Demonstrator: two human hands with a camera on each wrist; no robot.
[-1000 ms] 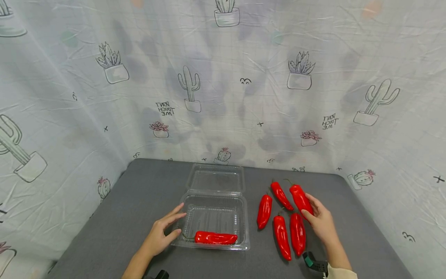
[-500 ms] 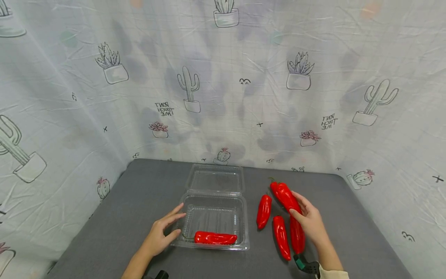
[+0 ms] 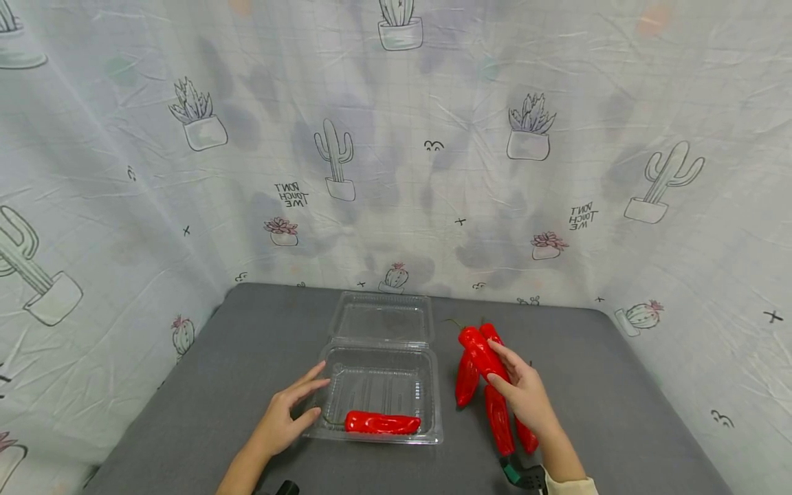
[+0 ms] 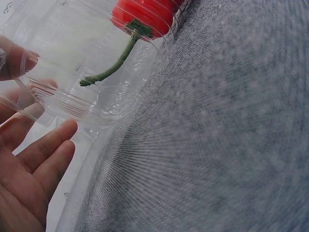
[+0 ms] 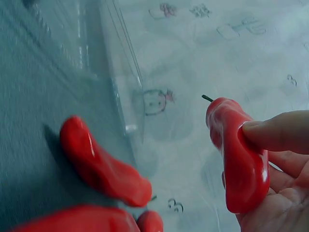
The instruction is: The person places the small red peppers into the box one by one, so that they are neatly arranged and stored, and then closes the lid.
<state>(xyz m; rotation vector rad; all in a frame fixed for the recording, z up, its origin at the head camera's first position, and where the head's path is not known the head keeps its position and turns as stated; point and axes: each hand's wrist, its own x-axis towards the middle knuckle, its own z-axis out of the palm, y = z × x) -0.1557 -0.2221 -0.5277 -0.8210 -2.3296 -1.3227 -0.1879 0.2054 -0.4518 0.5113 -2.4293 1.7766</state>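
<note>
Head view is showing the right hand closing its grip to one pepper's width above other peppers on the bench, while the left hand is spreading loose fingers by the box's left rim. Left wrist view alone is revealing the boxed pepper's curved stem clearly; right wrist view, the thumb pressing. Backward curtain lettering is reading "DON'T TOUCH".

Grey table: open clear plastic container, four red peppers nearby.
</note>
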